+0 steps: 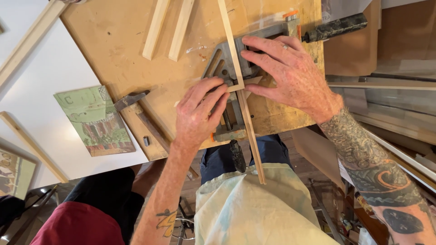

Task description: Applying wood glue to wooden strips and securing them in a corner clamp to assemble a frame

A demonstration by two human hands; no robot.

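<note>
My left hand point(200, 111) lies flat, fingers together, pressing the short wood strip point(250, 136) into the gray corner clamp point(222, 63). My right hand point(290, 72) spreads open over the clamp, fingertips holding down the long wood strip point(229, 41) where both strips meet at a mitered corner. The clamp sits on a board point(118, 41) atop the white table point(50, 68), near a small painting point(95, 120).
</note>
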